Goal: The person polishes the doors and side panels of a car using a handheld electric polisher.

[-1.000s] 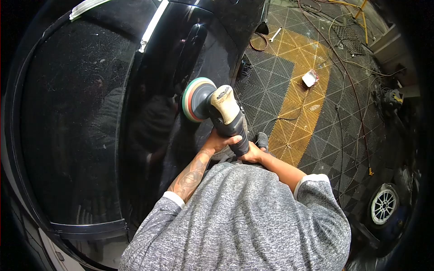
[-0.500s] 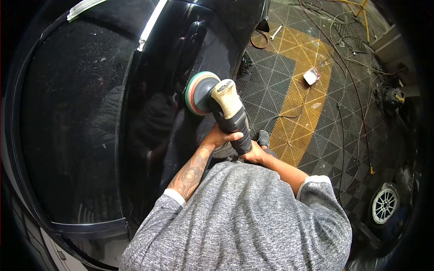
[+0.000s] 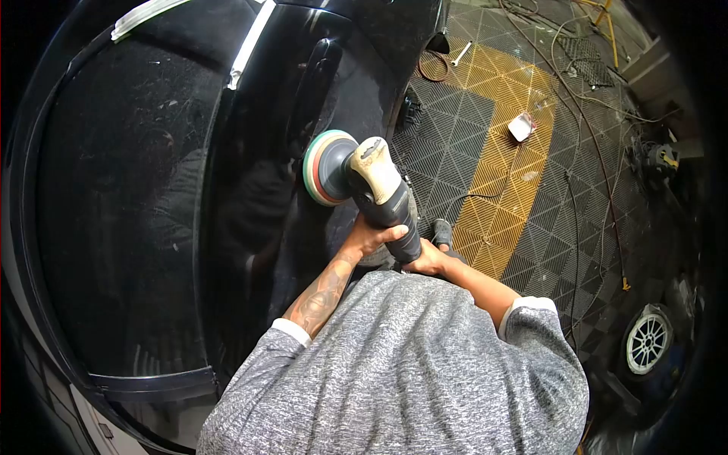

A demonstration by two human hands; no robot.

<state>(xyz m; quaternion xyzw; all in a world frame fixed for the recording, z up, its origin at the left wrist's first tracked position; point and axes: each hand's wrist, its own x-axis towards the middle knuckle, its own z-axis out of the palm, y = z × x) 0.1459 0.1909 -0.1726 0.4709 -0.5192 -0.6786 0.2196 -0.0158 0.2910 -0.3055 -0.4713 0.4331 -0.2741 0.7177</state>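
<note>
Both my hands grip a car polisher [image 3: 377, 171] with a cream head cover and a dark body. My left hand [image 3: 371, 233] wraps around the middle of the body, its thumb lying across the top. At the rear end, close to my waist, my right hand [image 3: 428, 258] is closed on the handle; some of its fingers are hidden. The round pad [image 3: 312, 173], ringed in green, white and orange, faces the glossy black car panel [image 3: 262, 182] and seems to touch it. Reflections show in the panel.
White tape strips [image 3: 252, 45] run along the car's window trim. On the tiled floor [image 3: 455, 136] lie a wrench [image 3: 462, 54], a coiled hose [image 3: 434, 67], a small white container [image 3: 521, 127] and several cables. A white-spoked wheel [image 3: 648, 343] stands at the lower right.
The polisher's pad and head have shifted slightly left and down across the panel. Both hands keep their hold on the tool.
</note>
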